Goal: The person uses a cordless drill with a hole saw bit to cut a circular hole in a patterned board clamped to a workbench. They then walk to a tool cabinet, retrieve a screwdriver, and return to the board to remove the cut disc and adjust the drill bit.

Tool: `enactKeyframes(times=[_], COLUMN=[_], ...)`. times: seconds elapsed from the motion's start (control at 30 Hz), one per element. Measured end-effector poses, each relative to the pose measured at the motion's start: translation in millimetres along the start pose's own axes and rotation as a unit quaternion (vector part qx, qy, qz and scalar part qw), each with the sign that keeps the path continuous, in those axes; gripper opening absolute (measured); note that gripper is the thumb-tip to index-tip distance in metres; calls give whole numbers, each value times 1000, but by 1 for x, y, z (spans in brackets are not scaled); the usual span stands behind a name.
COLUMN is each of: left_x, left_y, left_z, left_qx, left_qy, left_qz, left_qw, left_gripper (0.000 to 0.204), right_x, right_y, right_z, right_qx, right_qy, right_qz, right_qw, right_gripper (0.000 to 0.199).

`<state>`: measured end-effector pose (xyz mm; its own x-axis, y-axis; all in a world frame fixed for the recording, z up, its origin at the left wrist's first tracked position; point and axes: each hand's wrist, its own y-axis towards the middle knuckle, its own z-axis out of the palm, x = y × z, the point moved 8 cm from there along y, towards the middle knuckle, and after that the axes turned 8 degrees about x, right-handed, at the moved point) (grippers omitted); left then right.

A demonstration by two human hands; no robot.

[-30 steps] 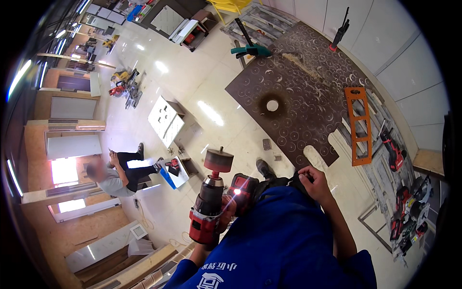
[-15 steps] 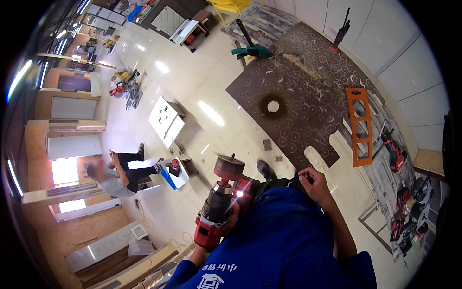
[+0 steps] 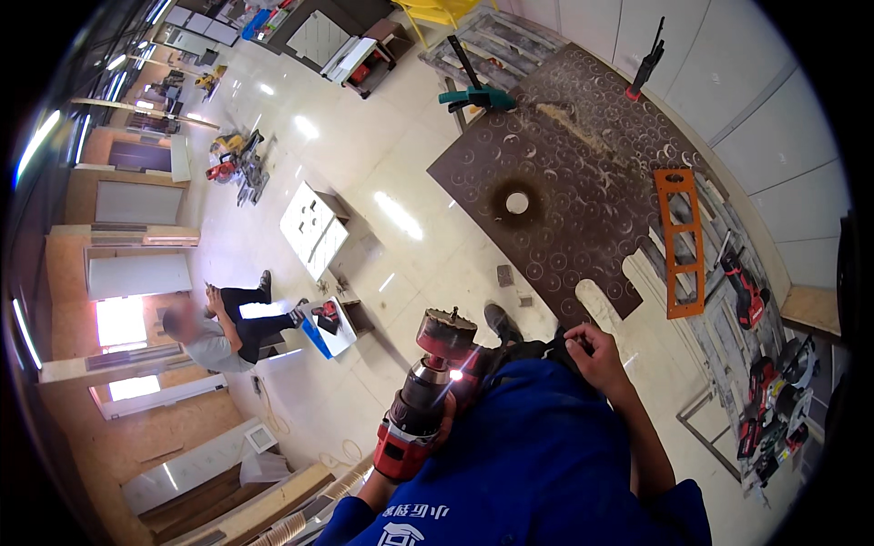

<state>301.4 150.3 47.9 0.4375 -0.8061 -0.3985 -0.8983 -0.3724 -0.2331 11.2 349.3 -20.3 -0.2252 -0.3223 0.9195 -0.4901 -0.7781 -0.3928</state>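
Observation:
My left hand (image 3: 446,424) is wrapped around the grip of a red and black cordless drill (image 3: 421,400), held up in front of my body with its work light lit. A toothed hole saw (image 3: 446,337) sits in the chuck and points away from me, apart from any board. My right hand (image 3: 594,353) is at my waist, fingers curled and pinched near something dark; what it holds, if anything, is hidden. Ahead lies a dark brown board (image 3: 555,241) printed with rings, with one round hole cut through it and sawdust at its far part.
A green clamp (image 3: 478,97) and a black clamp (image 3: 646,68) grip the board's far edges. An orange slotted template (image 3: 685,241) lies at its right, beside a red power tool (image 3: 746,289) and several more tools (image 3: 774,396). A person (image 3: 209,332) sits at left, near a white box (image 3: 314,227).
The drill has moved slightly right and its hole saw has tipped. The saw was blurred before; its teeth now show clearly. My right hand has hardly moved.

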Motion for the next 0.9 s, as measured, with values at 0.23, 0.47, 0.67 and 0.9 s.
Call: enactKeyframes(times=[0.23,0.47,0.67,0.9], left_x=[-39,-39,36,29], left_y=[28,23,-16,35], left_z=[-52,-39,31,20], left_qx=[10,9,30,-25], left_qy=[-257,-191,-584,-555], left_qz=[6,16,-66,-22], left_qw=[966,981,808,831], left_gripper=[15,15,26,11], right_x=[4,6,2,-23], right_y=[-4,-5,-6,-12], right_z=[-2,-2,-2,-17], right_qx=[-4,3,1,-19], right_qy=[2,1,7,2], right_qz=[22,27,11,38], right_qw=[1000,1000,1000,999], right_gripper=[12,11,11,12])
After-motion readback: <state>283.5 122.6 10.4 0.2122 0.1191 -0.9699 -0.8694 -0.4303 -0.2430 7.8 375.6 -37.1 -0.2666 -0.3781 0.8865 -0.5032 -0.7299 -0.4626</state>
